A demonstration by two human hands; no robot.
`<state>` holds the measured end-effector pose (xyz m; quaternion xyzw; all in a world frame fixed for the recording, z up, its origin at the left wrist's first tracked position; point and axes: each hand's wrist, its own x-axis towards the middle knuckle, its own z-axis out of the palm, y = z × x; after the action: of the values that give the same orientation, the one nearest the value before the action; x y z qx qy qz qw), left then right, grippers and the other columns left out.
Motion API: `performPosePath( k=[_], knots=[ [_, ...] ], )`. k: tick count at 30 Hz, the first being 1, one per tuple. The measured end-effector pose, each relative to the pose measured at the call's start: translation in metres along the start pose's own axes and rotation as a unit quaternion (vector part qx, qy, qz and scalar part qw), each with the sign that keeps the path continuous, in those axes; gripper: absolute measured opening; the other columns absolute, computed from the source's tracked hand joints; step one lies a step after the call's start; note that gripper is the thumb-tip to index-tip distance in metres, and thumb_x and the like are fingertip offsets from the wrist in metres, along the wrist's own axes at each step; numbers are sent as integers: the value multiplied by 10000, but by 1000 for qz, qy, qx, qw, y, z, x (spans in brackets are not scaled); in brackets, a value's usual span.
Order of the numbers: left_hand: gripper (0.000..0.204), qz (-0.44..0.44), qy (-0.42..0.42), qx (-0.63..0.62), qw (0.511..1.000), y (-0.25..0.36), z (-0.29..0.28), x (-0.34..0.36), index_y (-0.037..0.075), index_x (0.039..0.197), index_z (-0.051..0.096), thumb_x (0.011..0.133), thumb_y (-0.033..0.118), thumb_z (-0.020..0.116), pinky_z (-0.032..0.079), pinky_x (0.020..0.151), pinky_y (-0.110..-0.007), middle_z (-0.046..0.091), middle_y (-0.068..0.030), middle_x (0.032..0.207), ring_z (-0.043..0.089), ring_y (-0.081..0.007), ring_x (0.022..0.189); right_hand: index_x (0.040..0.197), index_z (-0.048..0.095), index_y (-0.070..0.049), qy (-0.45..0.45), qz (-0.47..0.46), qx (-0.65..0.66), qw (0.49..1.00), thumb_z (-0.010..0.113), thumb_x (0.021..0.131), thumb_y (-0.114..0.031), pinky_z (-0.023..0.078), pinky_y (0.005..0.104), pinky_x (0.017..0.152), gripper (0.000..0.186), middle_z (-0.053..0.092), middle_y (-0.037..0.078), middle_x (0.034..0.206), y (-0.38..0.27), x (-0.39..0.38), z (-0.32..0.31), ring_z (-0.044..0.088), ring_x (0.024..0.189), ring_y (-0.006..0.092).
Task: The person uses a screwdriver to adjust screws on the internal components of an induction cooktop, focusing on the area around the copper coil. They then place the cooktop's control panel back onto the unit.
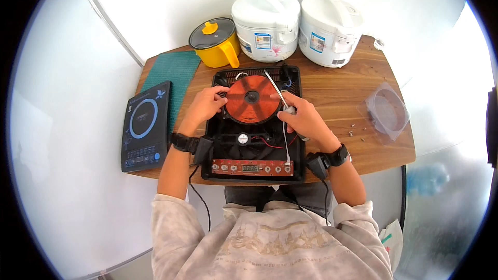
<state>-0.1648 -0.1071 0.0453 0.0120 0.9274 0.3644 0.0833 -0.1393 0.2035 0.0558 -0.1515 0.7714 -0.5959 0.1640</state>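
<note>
An opened induction cooker base (298,163) lies on the table before me, its black housing showing the inside. A round copper induction coil (244,109) sits in its upper half. At the coil's left edge, my left hand (207,106) is closed with its fingertips on the rim. A screwdriver (275,85) is gripped in my right hand (305,120), its shaft slanting over the coil's right side toward the housing's far edge. The right index finger reaches the coil's right rim. Nearer me are a fan (243,139) and a red control board (251,168) with a grey-white cable.
Several small screws (351,133) lie to the right, near a clear plastic container (388,111). A glass-topped cooker panel (144,124) rests at left, partly on a green mat (171,78). Behind stand a yellow pot (212,54) and two white rice cookers (265,23).
</note>
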Motion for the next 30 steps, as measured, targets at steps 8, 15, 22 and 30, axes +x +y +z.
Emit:
performPosePath(
  k=[8,15,22,30],
  knots=[
    [386,61,21,115,991,-7,7,-5,66,1279,619,901,109,684,517,663,-360,709,-128,808,672,-243,709,1358,600,-152,-31,-2,-32,999,636,878,-71,489,281,529,488,574,37,690,8,-7,11,578,513,107],
    [390,51,16,130,990,-3,7,-4,70,1281,611,902,123,686,507,660,-361,700,-131,793,667,-259,711,1314,600,-88,-30,-63,-92,993,645,849,-133,533,419,770,469,697,200,872,8,-10,9,675,814,385],
    [400,43,21,111,993,2,7,-10,93,1294,612,902,124,682,531,736,-390,708,-172,893,684,-300,805,1271,632,-84,-19,-87,-88,992,640,840,-116,533,420,743,432,689,210,856,3,-15,11,680,796,373],
    [379,34,38,75,996,4,10,-11,102,1292,635,914,107,668,539,791,-395,707,-190,955,682,-319,855,1265,642,-99,-38,-75,-94,992,641,825,-108,532,411,698,441,671,204,785,-6,-25,10,668,731,369]
  ],
)
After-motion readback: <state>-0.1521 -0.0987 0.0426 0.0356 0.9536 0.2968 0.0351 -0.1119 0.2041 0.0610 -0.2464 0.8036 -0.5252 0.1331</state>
